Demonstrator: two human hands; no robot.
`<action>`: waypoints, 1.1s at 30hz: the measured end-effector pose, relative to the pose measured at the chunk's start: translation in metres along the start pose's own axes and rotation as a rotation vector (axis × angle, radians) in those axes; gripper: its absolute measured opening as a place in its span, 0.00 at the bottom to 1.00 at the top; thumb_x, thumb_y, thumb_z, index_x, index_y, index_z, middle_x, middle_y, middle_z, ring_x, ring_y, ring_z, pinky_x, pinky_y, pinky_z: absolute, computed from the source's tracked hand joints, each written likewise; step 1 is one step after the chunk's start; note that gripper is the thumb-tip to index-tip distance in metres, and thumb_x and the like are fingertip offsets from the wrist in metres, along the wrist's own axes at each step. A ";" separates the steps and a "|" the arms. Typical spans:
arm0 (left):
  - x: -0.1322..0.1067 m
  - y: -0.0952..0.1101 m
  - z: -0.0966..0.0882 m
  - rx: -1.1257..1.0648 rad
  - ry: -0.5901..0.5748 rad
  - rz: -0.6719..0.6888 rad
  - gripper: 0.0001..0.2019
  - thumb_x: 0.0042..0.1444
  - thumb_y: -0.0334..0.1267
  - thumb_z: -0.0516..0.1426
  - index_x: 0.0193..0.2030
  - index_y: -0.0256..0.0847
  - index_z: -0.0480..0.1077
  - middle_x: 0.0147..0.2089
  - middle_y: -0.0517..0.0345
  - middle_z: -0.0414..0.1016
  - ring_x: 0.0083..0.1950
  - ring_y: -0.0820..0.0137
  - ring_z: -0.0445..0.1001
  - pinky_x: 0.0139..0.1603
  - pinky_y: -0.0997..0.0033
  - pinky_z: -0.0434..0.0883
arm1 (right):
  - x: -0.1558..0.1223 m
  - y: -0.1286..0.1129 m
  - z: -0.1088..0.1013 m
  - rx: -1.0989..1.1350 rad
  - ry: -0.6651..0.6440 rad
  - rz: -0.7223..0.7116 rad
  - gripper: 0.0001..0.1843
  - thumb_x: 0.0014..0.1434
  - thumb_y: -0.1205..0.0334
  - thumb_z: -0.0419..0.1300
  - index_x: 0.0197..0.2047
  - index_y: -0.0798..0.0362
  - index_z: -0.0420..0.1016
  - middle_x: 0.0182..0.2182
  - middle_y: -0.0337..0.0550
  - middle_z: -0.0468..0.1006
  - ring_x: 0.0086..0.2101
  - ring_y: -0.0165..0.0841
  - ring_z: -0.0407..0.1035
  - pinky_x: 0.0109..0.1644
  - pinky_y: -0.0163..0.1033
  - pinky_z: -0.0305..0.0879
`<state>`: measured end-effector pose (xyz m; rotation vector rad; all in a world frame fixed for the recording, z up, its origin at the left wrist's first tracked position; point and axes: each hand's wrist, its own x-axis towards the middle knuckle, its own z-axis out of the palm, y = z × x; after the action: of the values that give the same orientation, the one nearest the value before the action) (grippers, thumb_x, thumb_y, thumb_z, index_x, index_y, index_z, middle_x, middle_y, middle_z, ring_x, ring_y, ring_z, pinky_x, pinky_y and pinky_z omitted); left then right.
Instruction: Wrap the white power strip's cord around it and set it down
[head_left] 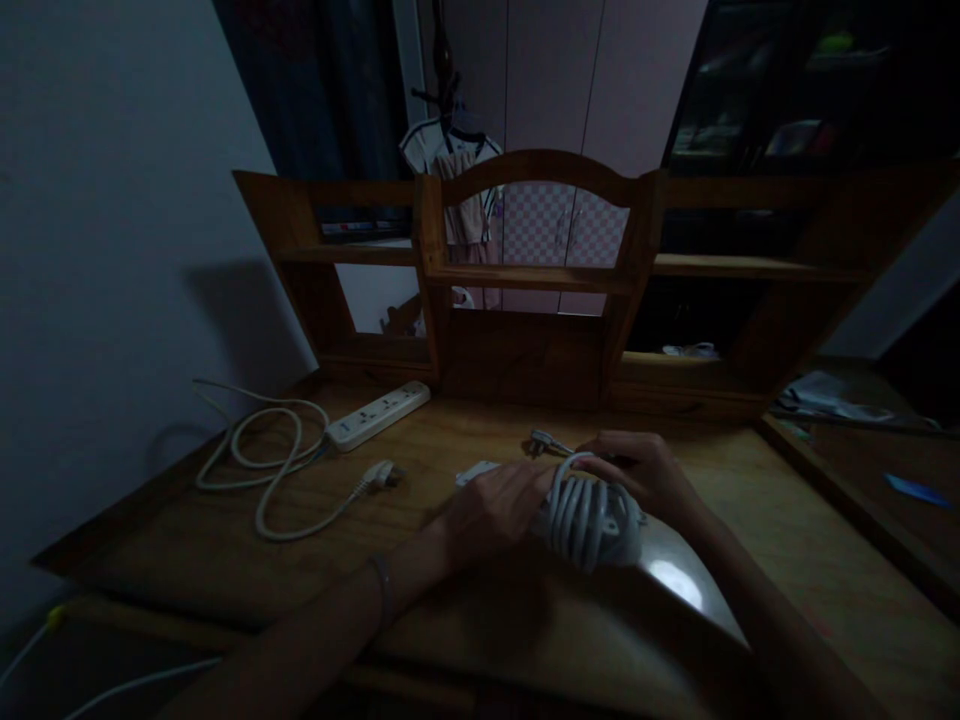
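Note:
Both my hands meet over a white power strip (592, 515) with its cable wound round it, at the middle of the wooden desk (225, 540). My left hand (491, 515) is closed on the left end of the bundle. My right hand (649, 475) curls over the top and right side of the coils. The bundle's plug (544, 443) sticks out just behind my hands. A second white power strip (379, 414) lies at the back left, its cable (259, 460) loose in loops and its plug (379, 475) lying free on the desk.
A wooden hutch with shelves (536, 275) stands along the desk's back edge. A wall (112, 250) closes the left side. Papers (825, 395) and a blue item (915, 490) lie on a lower surface at the right. White cables (112, 685) trail below the desk's front left.

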<state>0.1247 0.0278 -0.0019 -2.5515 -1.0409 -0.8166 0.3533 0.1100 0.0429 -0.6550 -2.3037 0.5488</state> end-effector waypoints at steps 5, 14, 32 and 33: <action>-0.002 0.001 -0.002 -0.061 0.072 -0.132 0.28 0.65 0.39 0.50 0.68 0.37 0.46 0.56 0.42 0.71 0.56 0.60 0.72 0.56 0.61 0.70 | 0.002 0.002 0.009 0.007 0.013 -0.001 0.17 0.65 0.55 0.56 0.31 0.56 0.77 0.24 0.41 0.75 0.26 0.30 0.68 0.30 0.32 0.60; 0.006 -0.003 -0.001 -0.411 0.358 -0.610 0.30 0.49 0.47 0.66 0.57 0.43 0.65 0.54 0.48 0.75 0.52 0.59 0.75 0.52 0.65 0.72 | -0.003 0.016 0.029 -0.476 0.188 -0.153 0.13 0.67 0.63 0.50 0.47 0.56 0.74 0.33 0.46 0.74 0.30 0.31 0.69 0.32 0.33 0.58; 0.011 -0.031 0.019 -1.383 0.483 -1.256 0.26 0.47 0.59 0.63 0.40 0.36 0.74 0.33 0.51 0.79 0.29 0.68 0.78 0.28 0.72 0.74 | -0.007 0.020 0.046 -0.761 0.180 -0.229 0.14 0.68 0.66 0.52 0.55 0.52 0.70 0.31 0.40 0.74 0.27 0.28 0.66 0.29 0.34 0.53; 0.011 -0.032 0.019 -1.392 0.475 -1.269 0.26 0.47 0.59 0.63 0.39 0.36 0.74 0.32 0.51 0.79 0.29 0.68 0.78 0.27 0.72 0.74 | -0.007 0.019 0.045 -0.759 0.175 -0.218 0.13 0.68 0.65 0.52 0.54 0.52 0.71 0.31 0.40 0.74 0.27 0.28 0.66 0.28 0.34 0.53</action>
<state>0.1160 0.0643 -0.0098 -1.6215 -2.4116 -3.0957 0.3322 0.1123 -0.0014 -0.7362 -2.3410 -0.4996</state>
